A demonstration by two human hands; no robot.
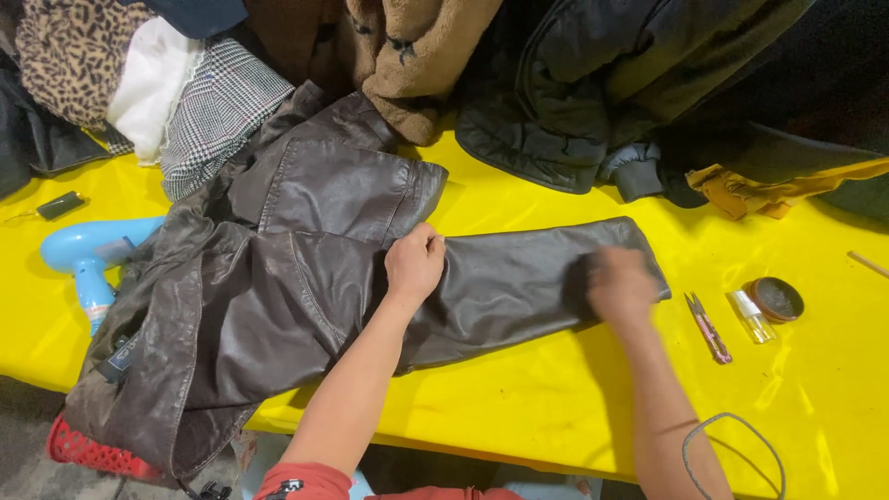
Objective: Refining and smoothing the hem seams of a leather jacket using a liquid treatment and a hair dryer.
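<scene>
A dark brown leather jacket lies spread on the yellow table, one sleeve stretched out to the right. My left hand is closed in a fist and presses down where the sleeve meets the body. My right hand is blurred with motion and sits on the sleeve near its cuff end. Whether it holds a cloth or anything else cannot be made out.
A heap of coats and fabrics lines the far edge. A light blue hair dryer lies at left. Small pink snips, a little spray bottle and a round brown tin sit at right. A red basket is below the table.
</scene>
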